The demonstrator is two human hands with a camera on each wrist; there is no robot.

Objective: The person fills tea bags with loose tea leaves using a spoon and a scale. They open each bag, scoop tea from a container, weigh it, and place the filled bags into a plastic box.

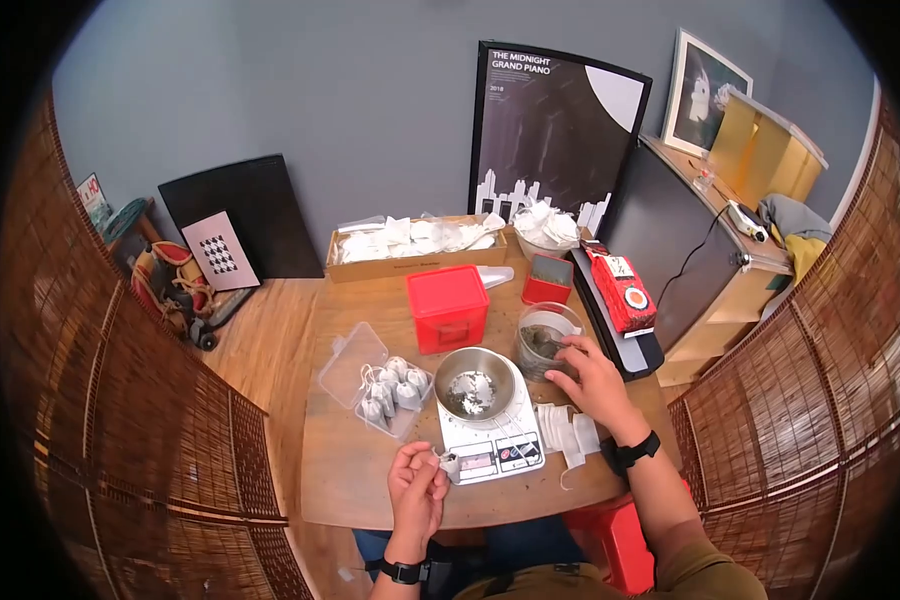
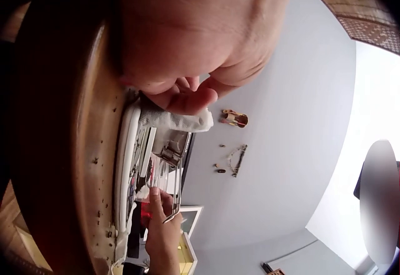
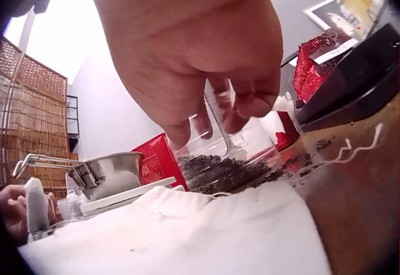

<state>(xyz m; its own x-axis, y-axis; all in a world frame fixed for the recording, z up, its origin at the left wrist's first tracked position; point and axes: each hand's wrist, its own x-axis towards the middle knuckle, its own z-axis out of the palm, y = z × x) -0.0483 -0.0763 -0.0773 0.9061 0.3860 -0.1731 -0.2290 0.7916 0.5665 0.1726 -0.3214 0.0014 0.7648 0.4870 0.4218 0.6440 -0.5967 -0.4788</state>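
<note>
My left hand (image 1: 417, 485) pinches a small white tea bag (image 1: 450, 464) between thumb and fingers at the front edge of the scale (image 1: 455, 432). In the left wrist view the bag (image 2: 181, 121) hangs just below the fingertips. My right hand (image 1: 600, 385) reaches over a clear tub (image 1: 530, 370) of dark loose tea leaves (image 3: 219, 172). Its fingers grip the handle of a metal spoon (image 3: 231, 145), whose bowl lies at the leaves. A steel pan (image 1: 443, 398) with wire handles sits on the scale.
Left of the scale lies an open plastic box (image 1: 335, 385) with several filled bags (image 1: 407, 392). Flat white bags (image 1: 568, 432) lie to the right. Behind stand a red canister (image 1: 450, 310), a cardboard box (image 1: 370, 270), a red tin (image 1: 545, 293) and a red foil pack (image 1: 625, 295).
</note>
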